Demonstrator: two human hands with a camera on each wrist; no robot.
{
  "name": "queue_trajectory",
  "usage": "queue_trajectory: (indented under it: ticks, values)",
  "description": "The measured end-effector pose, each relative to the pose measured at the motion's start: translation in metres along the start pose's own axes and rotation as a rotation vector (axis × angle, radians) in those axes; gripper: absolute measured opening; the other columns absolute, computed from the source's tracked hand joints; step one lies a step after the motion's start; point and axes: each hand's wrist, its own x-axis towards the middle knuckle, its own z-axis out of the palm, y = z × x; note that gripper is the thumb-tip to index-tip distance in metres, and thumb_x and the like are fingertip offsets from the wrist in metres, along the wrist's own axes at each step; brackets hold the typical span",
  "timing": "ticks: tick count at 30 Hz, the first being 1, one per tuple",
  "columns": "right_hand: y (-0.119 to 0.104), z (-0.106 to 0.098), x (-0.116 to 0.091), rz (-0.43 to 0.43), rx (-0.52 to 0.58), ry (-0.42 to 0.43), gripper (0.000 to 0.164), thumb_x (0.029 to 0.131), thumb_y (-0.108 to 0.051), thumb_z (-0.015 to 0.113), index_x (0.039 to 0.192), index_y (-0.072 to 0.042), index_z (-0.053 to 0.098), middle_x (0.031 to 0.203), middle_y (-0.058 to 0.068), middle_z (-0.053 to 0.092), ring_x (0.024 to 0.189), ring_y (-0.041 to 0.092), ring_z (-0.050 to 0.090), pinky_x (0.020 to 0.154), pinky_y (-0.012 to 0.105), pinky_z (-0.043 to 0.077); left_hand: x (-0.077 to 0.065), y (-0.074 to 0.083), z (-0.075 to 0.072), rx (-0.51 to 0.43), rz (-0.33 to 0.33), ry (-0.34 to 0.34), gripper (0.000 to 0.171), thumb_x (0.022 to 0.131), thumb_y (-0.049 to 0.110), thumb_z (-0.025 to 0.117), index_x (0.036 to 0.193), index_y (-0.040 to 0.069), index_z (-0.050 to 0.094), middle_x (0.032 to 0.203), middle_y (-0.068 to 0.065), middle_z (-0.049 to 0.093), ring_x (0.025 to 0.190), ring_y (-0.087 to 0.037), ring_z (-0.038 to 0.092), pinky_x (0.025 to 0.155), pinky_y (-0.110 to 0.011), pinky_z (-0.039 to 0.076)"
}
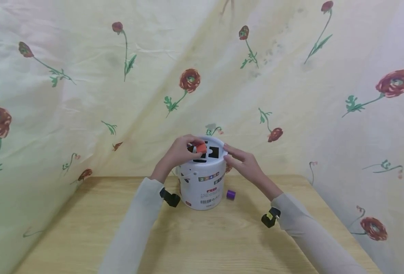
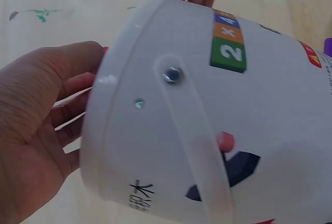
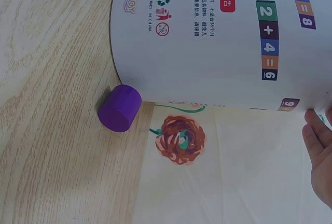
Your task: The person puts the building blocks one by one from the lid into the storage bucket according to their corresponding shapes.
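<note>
A white bucket (image 1: 202, 190) with printed number tiles stands upright on the table, its lid (image 1: 210, 160) cut with several dark shaped holes. Over the lid, my left hand (image 1: 182, 151) pinches an orange block (image 1: 201, 148) between thumb and fingers; in the left wrist view the bucket's rim hides most of that block. My right hand (image 1: 244, 163) rests against the right side of the lid's rim with its fingers extended. In the right wrist view only the fingers (image 3: 316, 133) show, touching the bucket's upper side.
A purple cylinder block (image 3: 120, 108) stands on the wooden table (image 1: 202, 236) close to the bucket's base on the right. The bucket's white handle (image 2: 194, 136) hangs down its side. Behind the table hangs a flowered cloth (image 1: 147, 95).
</note>
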Motion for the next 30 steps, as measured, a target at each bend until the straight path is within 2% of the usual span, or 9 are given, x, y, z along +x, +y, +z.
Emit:
queue_trajectory:
  ticks: [6, 15, 23, 30]
  values:
    - [-0.001, 0.000, -0.001, -0.009, -0.002, 0.004, 0.051, 0.102, -0.038, 0.060, 0.150, -0.023, 0.051, 0.158, -0.006, 0.045, 0.146, 0.031, 0.045, 0.114, 0.059, 0.038, 0.001, -0.009, 0.005, -0.091, -0.021, 0.003, 0.036, 0.088, 0.013, 0.078, 0.124, 0.011, 0.071, 0.123, -0.010, 0.070, 0.111, -0.032, 0.063, 0.094, -0.041, 0.054]
    - [0.000, 0.001, 0.000, -0.013, -0.008, 0.006, 0.051, 0.102, -0.040, 0.060, 0.150, -0.023, 0.051, 0.158, -0.006, 0.046, 0.145, 0.030, 0.046, 0.114, 0.058, 0.039, 0.001, -0.018, 0.003, -0.224, -0.040, 0.013, 0.036, 0.090, 0.016, 0.076, 0.126, 0.012, 0.070, 0.125, -0.010, 0.069, 0.109, -0.027, 0.063, 0.095, -0.039, 0.054]
    - [0.002, 0.001, 0.001, -0.001, -0.014, 0.007, 0.050, 0.102, -0.038, 0.060, 0.149, -0.024, 0.052, 0.158, -0.007, 0.045, 0.146, 0.030, 0.045, 0.115, 0.057, 0.038, 0.000, -0.021, 0.006, -0.214, -0.060, 0.034, 0.038, 0.090, 0.016, 0.075, 0.127, 0.011, 0.068, 0.130, -0.010, 0.066, 0.118, -0.028, 0.061, 0.103, -0.043, 0.052]
    - [-0.004, 0.001, 0.000, 0.024, -0.005, 0.005, 0.050, 0.104, -0.028, 0.058, 0.151, -0.016, 0.048, 0.160, 0.001, 0.042, 0.148, 0.034, 0.041, 0.116, 0.060, 0.035, 0.000, -0.020, 0.007, -0.191, -0.078, 0.030, 0.038, 0.090, 0.015, 0.076, 0.127, 0.010, 0.069, 0.131, -0.011, 0.065, 0.116, -0.028, 0.059, 0.103, -0.043, 0.051]
